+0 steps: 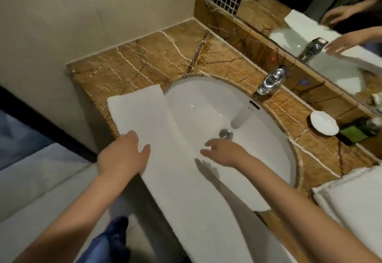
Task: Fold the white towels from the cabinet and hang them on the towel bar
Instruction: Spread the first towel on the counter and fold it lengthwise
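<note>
Over the near left edge of the marble bench point(144, 55), the left hand point(124, 157) lies flat on the long edge of one white towel point(157, 122), fingers straight and gripping nothing. The right hand point(224, 152) hangs just above the same towel, fingers loosely spread and empty, its shadow falling on the cloth. That towel, folded into a long strip, runs from the bench's left part across the left side of the single white sink point(206, 105) and off over the front edge toward the person. A second pile of folded white towel point(351, 198) sits on the bench at the far right. One chrome tap point(272, 80) stands behind the basin, and one drain plug point(225, 133) sits in its bottom. Right of the tap are one white scalloped dish point(323, 122) and a dark bottle point(355, 135) with a green label, its writing too blurred to read. The mirror point(310, 41) behind repeats both hands.
</note>
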Motion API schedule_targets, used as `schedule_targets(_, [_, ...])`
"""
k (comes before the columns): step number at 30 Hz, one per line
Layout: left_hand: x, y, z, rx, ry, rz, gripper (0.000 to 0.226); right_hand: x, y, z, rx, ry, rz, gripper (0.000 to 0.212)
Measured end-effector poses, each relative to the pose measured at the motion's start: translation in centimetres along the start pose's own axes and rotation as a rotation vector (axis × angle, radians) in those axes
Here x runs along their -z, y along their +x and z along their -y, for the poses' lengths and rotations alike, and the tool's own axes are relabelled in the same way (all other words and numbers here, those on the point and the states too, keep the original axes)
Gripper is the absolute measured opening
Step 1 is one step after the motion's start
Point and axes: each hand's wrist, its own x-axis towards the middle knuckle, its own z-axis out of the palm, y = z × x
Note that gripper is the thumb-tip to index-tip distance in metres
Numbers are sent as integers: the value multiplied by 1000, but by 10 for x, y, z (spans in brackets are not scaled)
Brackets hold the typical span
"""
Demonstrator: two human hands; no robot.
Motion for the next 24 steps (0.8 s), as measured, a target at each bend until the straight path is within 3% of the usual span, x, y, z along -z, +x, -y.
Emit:
schedule_targets(4, [-22, -26, 7, 229, 4, 138, 61, 3, 26, -10, 128, -8, 161, 55])
schedule_targets(7, [-45, -45, 4, 318, -212, 308, 72, -10, 39, -19, 117, -5, 319, 50])
schedule_targets(10, [-63, -59, -1, 351, -352, 318, 68, -20, 47, -24, 138, 72, 456, 36])
schedule_targets(13, [-72, -65, -4, 376, -491, 243, 51, -20, 54, -27, 190, 230, 523, 35])
schedule_targets(18, [-70, -69, -9, 392, -724, 82, 31, -15, 56, -35, 216, 393, 513, 52])
schedule_targets(24, [-61, -66, -12, 460, -1087, 173, 28, -2, 50, -25, 283, 376, 406, 51])
